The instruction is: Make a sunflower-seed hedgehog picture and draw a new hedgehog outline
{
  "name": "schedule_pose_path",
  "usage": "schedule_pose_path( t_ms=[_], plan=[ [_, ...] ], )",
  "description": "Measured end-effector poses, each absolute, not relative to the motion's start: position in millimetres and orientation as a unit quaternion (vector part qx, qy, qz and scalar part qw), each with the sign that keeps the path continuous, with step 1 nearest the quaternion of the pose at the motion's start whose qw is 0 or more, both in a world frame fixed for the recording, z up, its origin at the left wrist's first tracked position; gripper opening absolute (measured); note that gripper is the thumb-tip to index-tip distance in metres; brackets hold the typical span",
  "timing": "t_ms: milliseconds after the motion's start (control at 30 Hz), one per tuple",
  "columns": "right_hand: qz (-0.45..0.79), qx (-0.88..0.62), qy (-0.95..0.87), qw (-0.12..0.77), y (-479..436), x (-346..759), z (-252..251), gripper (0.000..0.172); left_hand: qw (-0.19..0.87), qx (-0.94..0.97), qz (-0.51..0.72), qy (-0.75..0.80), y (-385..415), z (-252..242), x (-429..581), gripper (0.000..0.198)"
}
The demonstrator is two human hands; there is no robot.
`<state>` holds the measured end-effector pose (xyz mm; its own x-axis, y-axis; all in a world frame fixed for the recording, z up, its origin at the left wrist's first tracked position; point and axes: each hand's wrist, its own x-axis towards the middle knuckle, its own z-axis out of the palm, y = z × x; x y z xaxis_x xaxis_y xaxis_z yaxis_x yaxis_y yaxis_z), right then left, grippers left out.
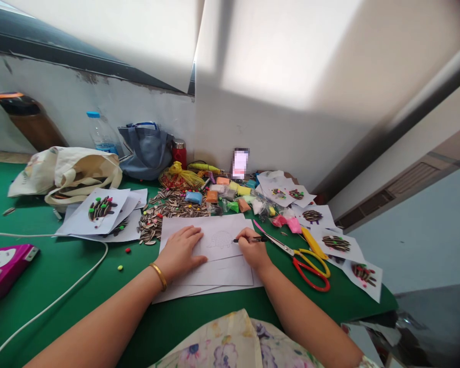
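Note:
My left hand (182,253) lies flat with fingers spread on the left part of a white sheet of paper (214,271), which rests on more sheets. A black pen (258,238) is pinched in my right hand (253,248), its tip on the paper. Beside the tip is a faint outline drawing (221,239) of a rounded, hedgehog-like animal. Just right of my right hand lie scissors (308,266) with one red and one yellow handle, partly over a yellow tool (313,243) whose kind I cannot make out.
Sunflower seeds (168,209) are heaped behind the paper, beside packets of coloured clay (210,196). Seed-decorated sheets lie left (99,212) and right (339,243). Farther back are a cloth bag (65,174), a blue bag (147,151) and a phone (239,163). A white cable (72,286) crosses the left.

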<state>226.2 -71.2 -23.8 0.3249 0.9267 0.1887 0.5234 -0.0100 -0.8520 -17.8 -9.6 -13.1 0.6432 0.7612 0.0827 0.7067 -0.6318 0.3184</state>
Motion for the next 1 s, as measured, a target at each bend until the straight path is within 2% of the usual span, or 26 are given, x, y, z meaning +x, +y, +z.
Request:
schedule_pose_path(
  t_ms=[1000],
  plan=[
    [0.238,-0.664,-0.561,0.434,-73.4,222.0,-24.6,0.016,0.137,0.893,0.108,0.415,-11.0,-11.0,-16.7,0.068]
  ],
)
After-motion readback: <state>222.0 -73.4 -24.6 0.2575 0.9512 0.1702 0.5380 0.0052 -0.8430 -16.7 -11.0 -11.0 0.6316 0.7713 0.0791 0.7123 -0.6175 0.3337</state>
